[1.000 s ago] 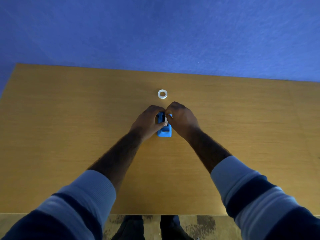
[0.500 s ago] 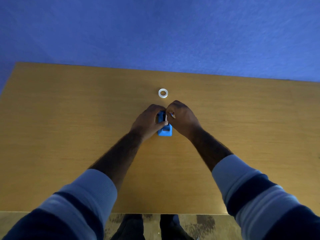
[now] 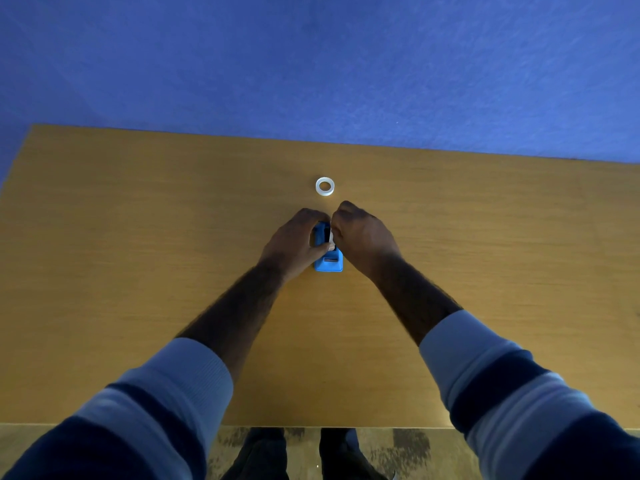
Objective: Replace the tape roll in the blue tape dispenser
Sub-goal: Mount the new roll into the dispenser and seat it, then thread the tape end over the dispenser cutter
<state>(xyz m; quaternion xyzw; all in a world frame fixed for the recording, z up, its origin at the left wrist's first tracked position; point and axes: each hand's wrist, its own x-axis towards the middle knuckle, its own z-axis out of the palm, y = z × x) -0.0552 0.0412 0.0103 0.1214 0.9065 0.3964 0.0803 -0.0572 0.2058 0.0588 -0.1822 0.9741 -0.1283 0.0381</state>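
Both hands are closing on the blue tape dispenser (image 3: pixel 329 263) mid-surface: left hand (image 3: pixel 294 242) gripping its side, right hand (image 3: pixel 363 237) pinching something white at its top; a tape roll (image 3: pixel 325 186) is lying toward the far edge.

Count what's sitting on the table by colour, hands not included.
Blue: 1, the dispenser
White: 1, the tape ring
Total: 2, not counting a small white piece, too hidden to name, between the left hand and right hand.

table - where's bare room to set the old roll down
The table is bare left of the left hand and right of the right hand. It is crowded in the middle, around the blue dispenser and the tape roll beyond.
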